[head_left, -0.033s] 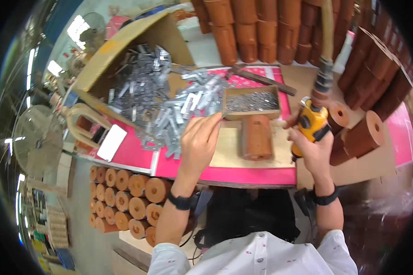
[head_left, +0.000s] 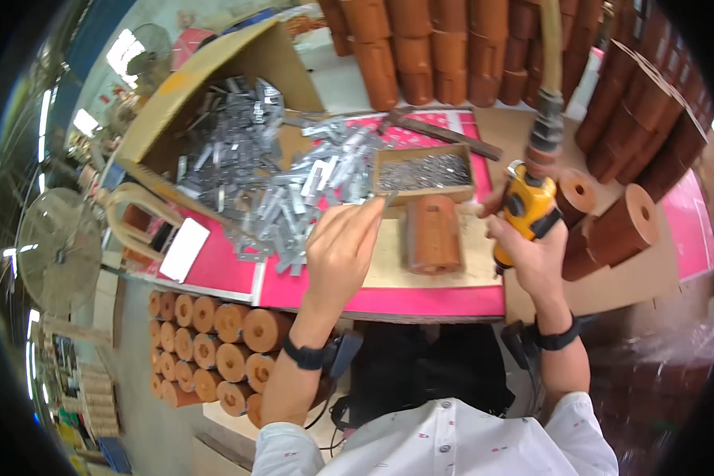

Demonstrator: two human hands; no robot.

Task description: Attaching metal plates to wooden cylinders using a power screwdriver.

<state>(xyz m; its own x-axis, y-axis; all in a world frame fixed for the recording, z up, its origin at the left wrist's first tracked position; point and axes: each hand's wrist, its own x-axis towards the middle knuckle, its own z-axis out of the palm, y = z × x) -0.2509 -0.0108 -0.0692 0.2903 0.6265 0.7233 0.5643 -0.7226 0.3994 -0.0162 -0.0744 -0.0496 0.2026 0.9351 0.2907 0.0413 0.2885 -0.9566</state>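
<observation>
A reddish-brown cylinder [head_left: 434, 236] with a lengthwise groove lies on a pale board [head_left: 385, 268] between my hands. My left hand [head_left: 343, 244], left of it, has its fingers drawn together, with a slim grey piece [head_left: 391, 198] at their tips, too blurred to name exactly. On the cylinder's right, my right hand [head_left: 535, 258] is closed around a yellow-and-black power screwdriver [head_left: 529, 205], its tip pointing down, apart from the cylinder. Behind the cylinder sits a small cardboard box [head_left: 423, 196] of tiny metal fasteners. Loose metal brackets [head_left: 282, 210] are heaped beyond my left hand.
A large cardboard box [head_left: 147, 127] of brackets lies tipped at the left. Beyond the small box rests a hammer [head_left: 444, 136]. Upright cylinders [head_left: 416, 63] line the back; others [head_left: 635, 218] lie right. A thick hose [head_left: 550, 55] hangs above the screwdriver. More cylinders [head_left: 232, 324] are stacked below the table's left.
The whole view has shifted slightly, so the table things appear a little farther left. Both hands keep nearly the same pose, and the cylinder stays on the board.
</observation>
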